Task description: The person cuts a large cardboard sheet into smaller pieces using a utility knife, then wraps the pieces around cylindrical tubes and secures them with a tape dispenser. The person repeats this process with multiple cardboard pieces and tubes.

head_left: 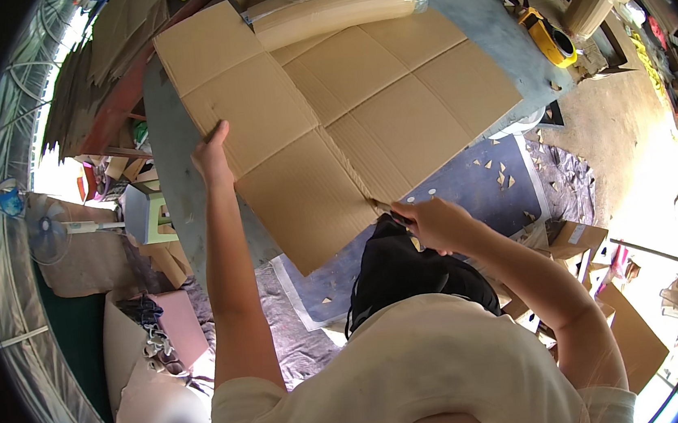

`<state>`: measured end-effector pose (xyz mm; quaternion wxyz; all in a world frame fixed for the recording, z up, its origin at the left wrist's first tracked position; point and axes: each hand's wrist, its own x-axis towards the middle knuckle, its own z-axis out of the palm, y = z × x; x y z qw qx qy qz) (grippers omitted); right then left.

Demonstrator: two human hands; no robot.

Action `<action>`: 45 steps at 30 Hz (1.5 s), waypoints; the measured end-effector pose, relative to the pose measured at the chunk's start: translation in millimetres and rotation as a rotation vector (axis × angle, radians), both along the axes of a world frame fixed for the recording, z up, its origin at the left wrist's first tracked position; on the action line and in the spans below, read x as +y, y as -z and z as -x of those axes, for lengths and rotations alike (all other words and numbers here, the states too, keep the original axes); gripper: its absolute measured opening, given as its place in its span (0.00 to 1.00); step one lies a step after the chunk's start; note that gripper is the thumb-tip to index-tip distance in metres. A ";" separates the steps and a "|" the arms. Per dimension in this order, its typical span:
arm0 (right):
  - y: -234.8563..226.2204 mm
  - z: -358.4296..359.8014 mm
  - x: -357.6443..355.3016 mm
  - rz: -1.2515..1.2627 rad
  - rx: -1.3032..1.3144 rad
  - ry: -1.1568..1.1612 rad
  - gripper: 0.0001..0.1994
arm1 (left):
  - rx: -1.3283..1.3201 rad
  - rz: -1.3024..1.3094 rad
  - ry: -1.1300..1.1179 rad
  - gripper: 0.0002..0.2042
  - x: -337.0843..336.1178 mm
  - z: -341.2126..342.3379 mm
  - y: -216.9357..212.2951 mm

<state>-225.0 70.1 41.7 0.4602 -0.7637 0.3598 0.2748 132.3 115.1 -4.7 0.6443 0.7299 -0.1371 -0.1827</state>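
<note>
A large creased cardboard sheet [276, 148] lies over the table, its near corner jutting past the table edge toward my body. A rough cut line runs along it from the far side to the near edge, with another cardboard panel [417, 94] on its right. My left hand [213, 154] grips the sheet's left edge, thumb on top and fingers hidden beneath. My right hand [440, 225] is closed around the dark handle of a knife [387, 207]. The blade meets the cardboard at the near end of the cut line.
A taped cardboard roll [340, 6] rests at the far side of the grey table [177, 178]. A yellow tape measure or tape roll [548, 38] sits at far right. Cardboard scraps [501, 177] litter the dark mat [468, 199]. A fan [51, 229] stands left; boxes [578, 237] stand right.
</note>
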 end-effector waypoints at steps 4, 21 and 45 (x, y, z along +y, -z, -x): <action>18.2 21.3 26.0 0.399 -0.118 -0.135 0.21 | 0.001 0.047 0.042 0.20 -1.8 -0.8 -1.9; 44.4 115.0 -36.1 0.235 -0.644 0.846 0.16 | -0.046 -0.171 0.114 0.28 80.9 -98.1 30.1; 63.5 117.1 -357.6 0.324 -0.167 1.168 0.21 | -0.866 -0.660 1.017 0.42 -90.8 263.6 86.9</action>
